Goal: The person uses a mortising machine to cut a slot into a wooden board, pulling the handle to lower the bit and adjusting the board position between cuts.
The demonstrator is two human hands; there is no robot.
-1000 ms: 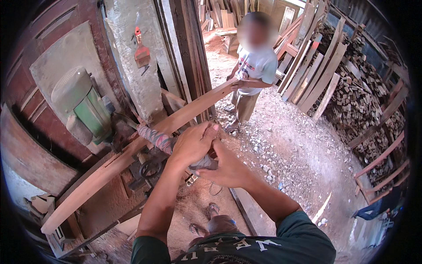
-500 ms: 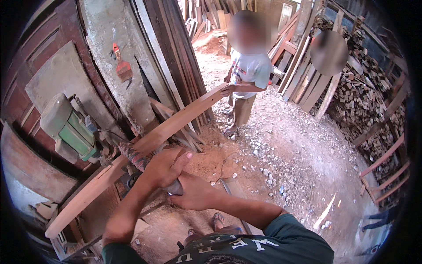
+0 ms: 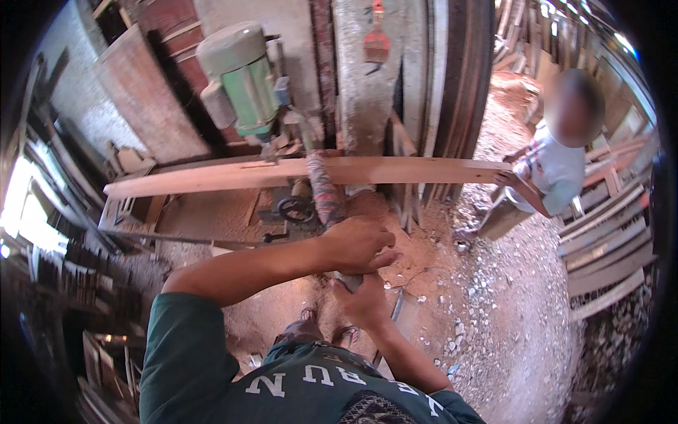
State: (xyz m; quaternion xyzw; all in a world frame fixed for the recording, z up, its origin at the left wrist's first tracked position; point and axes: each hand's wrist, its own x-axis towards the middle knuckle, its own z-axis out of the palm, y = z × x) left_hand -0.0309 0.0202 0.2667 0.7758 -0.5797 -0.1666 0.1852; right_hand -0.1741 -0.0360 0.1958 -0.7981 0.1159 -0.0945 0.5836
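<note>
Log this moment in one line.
left hand: gripping handle | right hand: gripping handle's near end | plank: crossing beneath handle | co-worker's hand: on plank's right end

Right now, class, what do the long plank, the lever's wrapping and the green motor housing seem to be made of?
Long plank: bare wood, reddish-brown with dark knot-like spots. Lever's wrapping: probably fabric or tape strips, matte, in uneven coloured bands. Green motor housing: likely painted metal, judging by its ribbed body.

Long lever (image 3: 322, 185) wound in scruffy reddish-grey wrap, slanting across a long, slim, pale reddish-brown plank (image 3: 417, 170) that's lying sideways.
</note>
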